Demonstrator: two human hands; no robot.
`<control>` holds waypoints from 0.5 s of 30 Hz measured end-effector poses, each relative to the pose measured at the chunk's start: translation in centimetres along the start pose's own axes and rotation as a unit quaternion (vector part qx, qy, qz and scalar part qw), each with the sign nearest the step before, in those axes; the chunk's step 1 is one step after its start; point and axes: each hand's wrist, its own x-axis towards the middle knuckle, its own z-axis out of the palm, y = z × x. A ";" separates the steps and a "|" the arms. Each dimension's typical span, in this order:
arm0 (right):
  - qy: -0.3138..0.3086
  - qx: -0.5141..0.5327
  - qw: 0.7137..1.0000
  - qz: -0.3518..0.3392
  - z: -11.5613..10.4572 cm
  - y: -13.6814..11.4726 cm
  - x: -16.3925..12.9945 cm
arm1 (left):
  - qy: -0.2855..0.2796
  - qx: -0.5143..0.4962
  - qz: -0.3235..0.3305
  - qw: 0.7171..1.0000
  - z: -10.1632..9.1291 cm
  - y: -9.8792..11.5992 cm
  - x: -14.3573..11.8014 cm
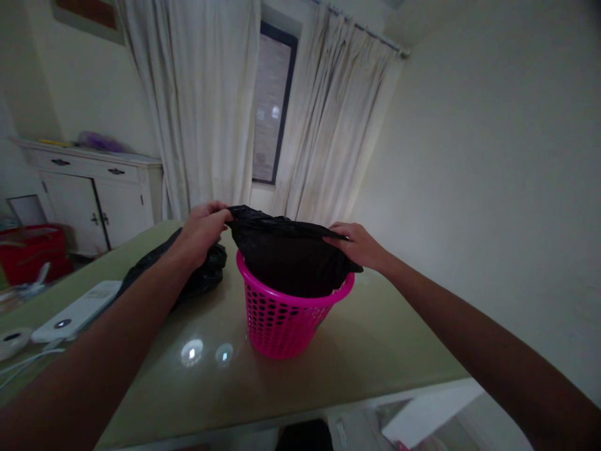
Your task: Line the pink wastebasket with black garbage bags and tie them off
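Centre of frame: pink basket (pixel 286 316), perforated, upright on the greenish bench (pixel 375 351). Black bag (pixel 286 254) stretched over its mouth, lower part hanging inside, upper edge held above the rim.

Left hand (pixel 203 228), just left of centre: closed on the bag's left corner, fingers curled over the edge, thumb side pinching the plastic. Right hand (pixel 359 245), just right of centre: fingers laid flat along the bag's right edge, gripping it against the thumb below; thumb itself hidden. Both forearms running in from the lower corners.

Left of the basket, behind the left forearm: crumpled heap of more black plastic (pixel 206 275) on the bench, near the basket, not touching it as far as can be told. Far left edge: white flat device (pixel 77 310), round white object (pixel 12 341) and a white cable (pixel 28 360), well apart from the basket.

Upper left: white cabinet (pixel 94 194) against the wall, red bin (pixel 30 250) beside it. Upper centre: pale curtains (pixel 211 100) either side of a dark window (pixel 272 100). Two light reflections on the bench, lower centre-left.
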 end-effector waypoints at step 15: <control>0.055 0.161 0.976 -0.138 -0.6 -6.5 -3.4 | 0.035 -0.312 -0.130 0.940 -0.5 3.1 -2.9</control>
